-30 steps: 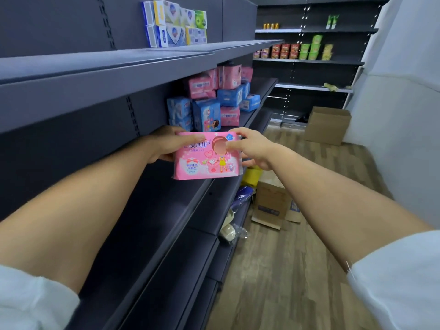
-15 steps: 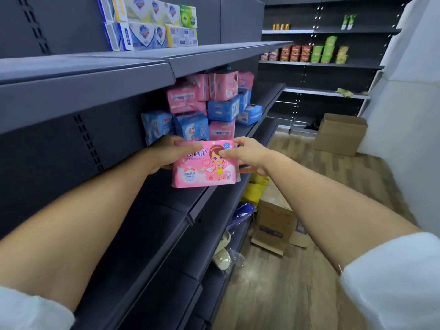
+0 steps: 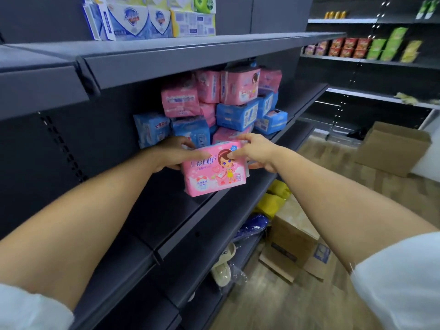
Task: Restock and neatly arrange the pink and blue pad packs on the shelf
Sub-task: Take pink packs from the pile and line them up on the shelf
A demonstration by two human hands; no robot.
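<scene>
Both hands hold one pink pad pack (image 3: 214, 171) with a cartoon girl on its front, upright at the front edge of the dark middle shelf (image 3: 166, 210). My left hand (image 3: 173, 154) grips its left top corner, thumb across the front. My right hand (image 3: 256, 151) pinches its right top corner. Just behind it sits an untidy heap of pink packs (image 3: 181, 101) and blue packs (image 3: 235, 115), stacked two to three high under the upper shelf.
Soap boxes (image 3: 147, 17) stand on the top shelf. Lower shelves hold slippers (image 3: 223, 265) and a blue item. Cardboard boxes (image 3: 292, 236) and yellow bags (image 3: 273, 201) sit on the wooden floor below right; another box (image 3: 392, 148) stands by the far shelving with snacks.
The view has closed in on the heap. Both hands carried the pink pack forward and slightly up along the shelf edge, so it now sits right in front of the stacked packs.
</scene>
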